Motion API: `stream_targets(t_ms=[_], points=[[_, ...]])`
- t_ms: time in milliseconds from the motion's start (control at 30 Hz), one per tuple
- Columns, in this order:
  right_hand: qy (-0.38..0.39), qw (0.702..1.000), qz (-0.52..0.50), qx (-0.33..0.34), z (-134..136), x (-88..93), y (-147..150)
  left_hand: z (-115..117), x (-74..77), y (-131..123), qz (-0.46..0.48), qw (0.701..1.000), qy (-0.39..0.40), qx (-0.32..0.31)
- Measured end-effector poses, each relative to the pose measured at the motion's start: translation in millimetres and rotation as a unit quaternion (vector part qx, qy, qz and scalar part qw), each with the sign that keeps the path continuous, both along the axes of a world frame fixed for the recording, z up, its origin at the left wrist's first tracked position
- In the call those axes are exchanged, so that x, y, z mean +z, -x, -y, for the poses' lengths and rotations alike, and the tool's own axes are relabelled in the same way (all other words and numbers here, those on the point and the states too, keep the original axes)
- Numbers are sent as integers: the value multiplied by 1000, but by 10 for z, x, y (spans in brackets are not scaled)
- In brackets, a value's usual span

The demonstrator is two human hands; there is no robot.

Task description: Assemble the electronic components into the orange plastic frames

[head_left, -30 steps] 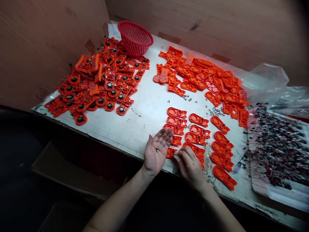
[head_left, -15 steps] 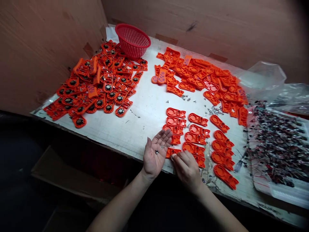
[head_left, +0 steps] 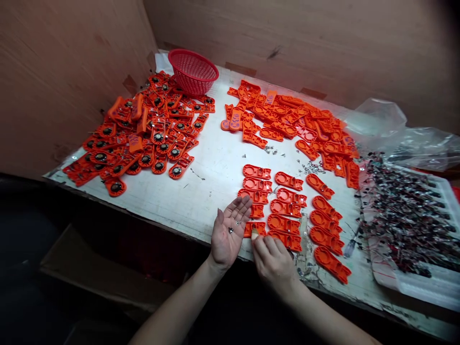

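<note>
My left hand (head_left: pixel 227 230) lies palm up at the table's front edge with its fingers spread, and a few tiny metal parts (head_left: pixel 232 228) rest in the palm. My right hand (head_left: pixel 272 259) is beside it, fingers curled, its fingertips on the nearest orange plastic shell (head_left: pixel 253 227). That shell belongs to three rows of orange shells (head_left: pixel 287 208) laid out flat on the white table (head_left: pixel 201 191). Whether the right fingers pinch anything is hidden.
A pile of orange shells fitted with black round parts (head_left: pixel 143 132) lies at the left, a red mesh basket (head_left: pixel 193 71) behind it. Loose orange shells (head_left: pixel 291 122) are heaped at the back. A tray of dark wired components (head_left: pixel 409 215) and clear plastic bags (head_left: pixel 395 129) sit right.
My right hand has drawn slightly left and toward me, fingertips now on the nearest shell. My left hand stays palm up. The view has shifted a little.
</note>
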State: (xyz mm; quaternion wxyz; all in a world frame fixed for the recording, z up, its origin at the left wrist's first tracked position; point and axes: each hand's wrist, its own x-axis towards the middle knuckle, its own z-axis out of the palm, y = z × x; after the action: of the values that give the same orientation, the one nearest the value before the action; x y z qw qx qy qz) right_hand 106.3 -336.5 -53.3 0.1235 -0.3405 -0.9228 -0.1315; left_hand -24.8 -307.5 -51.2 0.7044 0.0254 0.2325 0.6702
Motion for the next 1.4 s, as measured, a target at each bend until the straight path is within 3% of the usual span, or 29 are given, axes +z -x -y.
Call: stream_targets(t_ms=[100,200,300,367,533,833,900,1033,1100,1267,1400], points=[[15,999,14,-41,80,104,-2,0,-9,5,-4,1000,-8,-5],[102,990,-70,-67,-47,283,28,5,0,27,-1,1000,-12,-19],[191,963,-191,6,-344,355,106,15,43,65,7,999,-6,-47],[210,948,-232,52,-541,319,159,13,88,87,18,998,3,-66],[201,944,-235,119,-794,240,175,-80,189,78,32,995,24,-89],[71,968,-142,196,-828,447,81,-296,306,-36,33,996,27,-75],[72,969,-160,176,-823,472,27,-288,316,-32,21,998,15,-65],[176,949,-262,19,-822,401,-151,-208,263,20,-27,999,17,27],[211,942,-260,-24,-809,302,-221,-162,206,38,-44,997,39,55],[209,955,-204,-44,-759,60,-204,-108,60,1,-60,995,53,53],[185,965,-182,-46,-785,19,-131,-108,15,-30,-72,995,44,51]])
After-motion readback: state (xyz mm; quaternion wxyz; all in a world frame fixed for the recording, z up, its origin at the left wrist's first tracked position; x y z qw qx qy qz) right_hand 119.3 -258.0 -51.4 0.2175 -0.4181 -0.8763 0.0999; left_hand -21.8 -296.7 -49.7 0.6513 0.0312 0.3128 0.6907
